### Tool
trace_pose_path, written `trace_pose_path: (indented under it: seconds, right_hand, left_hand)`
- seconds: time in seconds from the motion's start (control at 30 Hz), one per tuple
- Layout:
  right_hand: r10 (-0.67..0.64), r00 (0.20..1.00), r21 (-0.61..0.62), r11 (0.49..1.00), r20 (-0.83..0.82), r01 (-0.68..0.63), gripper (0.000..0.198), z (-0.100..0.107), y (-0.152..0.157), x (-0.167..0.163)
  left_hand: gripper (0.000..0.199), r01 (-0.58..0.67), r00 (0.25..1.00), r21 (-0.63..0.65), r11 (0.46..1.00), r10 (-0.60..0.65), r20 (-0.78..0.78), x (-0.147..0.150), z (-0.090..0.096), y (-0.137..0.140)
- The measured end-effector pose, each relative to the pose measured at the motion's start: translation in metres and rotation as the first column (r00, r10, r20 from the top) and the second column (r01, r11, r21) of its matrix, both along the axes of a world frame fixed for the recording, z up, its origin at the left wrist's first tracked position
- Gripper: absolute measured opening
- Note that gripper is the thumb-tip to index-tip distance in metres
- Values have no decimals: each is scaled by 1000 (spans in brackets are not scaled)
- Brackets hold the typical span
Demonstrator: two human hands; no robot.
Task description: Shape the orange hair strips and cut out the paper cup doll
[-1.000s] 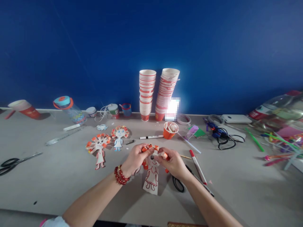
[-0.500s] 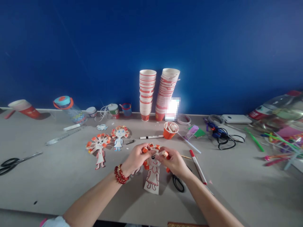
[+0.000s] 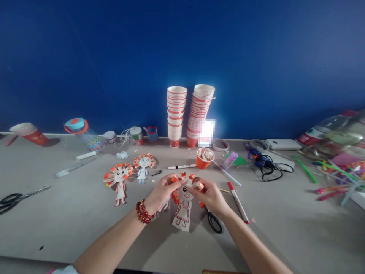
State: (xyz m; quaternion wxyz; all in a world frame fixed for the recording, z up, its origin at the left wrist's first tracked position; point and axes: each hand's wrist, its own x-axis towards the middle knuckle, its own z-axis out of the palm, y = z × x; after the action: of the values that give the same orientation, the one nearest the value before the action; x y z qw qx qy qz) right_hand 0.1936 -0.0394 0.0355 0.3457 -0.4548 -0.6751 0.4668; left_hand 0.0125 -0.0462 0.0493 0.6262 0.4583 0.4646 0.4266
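A paper doll [image 3: 182,215] with a dress drawn in red and curled orange-and-white strips for hair is held up between both hands. My left hand [image 3: 164,192] pinches the strips at the upper left of its head. Closed on a curled strip at the upper right is my right hand [image 3: 210,196]. My fingers hide part of the drawn face. Two other paper dolls lie to the left, one outlined in red [image 3: 120,186] and one in blue [image 3: 142,171]. Black-handled scissors [image 3: 214,222] lie partly under my right wrist.
Two tall stacks of paper cups, left [image 3: 175,118] and right [image 3: 196,114], stand by the blue wall. An orange cup of scraps [image 3: 203,163] sits before them. A red marker [image 3: 238,201], a glue gun [image 3: 261,160], more scissors [image 3: 23,198] and bottles [image 3: 325,131] lie around.
Both hands stay at the doll's head, with small finger shifts on the strips. The doll's lower end has swung slightly left and up. The whole view has shifted slightly.
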Motion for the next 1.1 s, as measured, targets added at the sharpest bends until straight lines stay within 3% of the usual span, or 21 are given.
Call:
trace_pose_path:
  seconds: [0.23, 0.4, 0.5, 0.63, 0.8, 0.97, 1.1]
  right_hand:
    - [-35, 999, -43, 998, -24, 34, 26, -3, 1, 1]
    - [-75, 993, 7, 997, 92, 74, 24, 1, 1, 1]
    - [-99, 985, 53, 994, 145, 92, 23, 4, 0, 0]
    - [-92, 986, 66, 994, 137, 83, 24, 4, 0, -1]
    - [-54, 993, 8, 999, 109, 54, 28, 4, -1, -1]
    - [8, 999, -56, 998, 54, -5, 28, 7, -1, 0]
    - [-28, 999, -44, 999, 45, 30, 25, 5, 1, 0]
  left_hand:
    - [25, 4, 986, 183, 983, 27, -163, -3, -7, 3]
    - [17, 76, 905, 391, 917, 102, -414, -1, -4, 0]
    - [13, 95, 872, 443, 892, 140, -470, 2, -2, -3]
    - [16, 94, 912, 368, 925, 68, -404, 3, -4, -2]
    - [24, 74, 988, 152, 986, -52, -143, 4, -10, 3]
    - [31, 117, 993, -60, 991, -115, 35, 5, -10, 4]
    - [30, 66, 994, 60, 996, -61, -89, 4, -10, 2]
